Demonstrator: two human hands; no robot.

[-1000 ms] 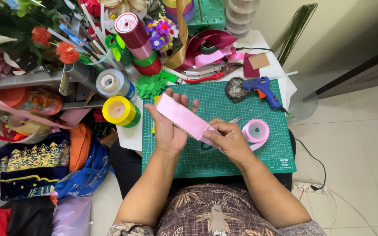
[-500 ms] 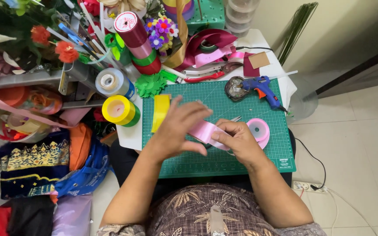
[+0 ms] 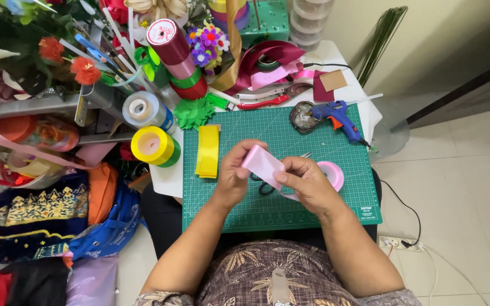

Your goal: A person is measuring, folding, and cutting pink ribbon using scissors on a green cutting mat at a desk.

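From the head camera we look straight down at our two hands over a green cutting mat (image 3: 313, 209) on a small white bench (image 3: 168, 178).

Our left hand (image 3: 235, 173) and right hand (image 3: 307, 181) meet above the middle of the mat, both closed on a short length of pink ribbon (image 3: 263, 164). The left hand's fingers curl around its near-left end; the right hand pinches the other end between thumb and fingers. The ribbon trails back to a pink ribbon spool (image 3: 331, 173) lying on the mat just beside the right hand.

The ribbon looks light, soft and satiny, so we judge it likely to slip and crease; pinching it flat near the edges seems the surest hold.

Black-handled scissors (image 3: 265, 187) lie on the mat, partly hidden under our hands. A stack of yellow ribbon strips (image 3: 208, 150) rests on the mat's left edge. A blue glue gun (image 3: 338, 116) sits at the far right corner. Left of the mat stand a yellow spool (image 3: 154, 145) and a pale blue spool (image 3: 146, 109), with artificial flowers and more ribbon rolls crowded behind.
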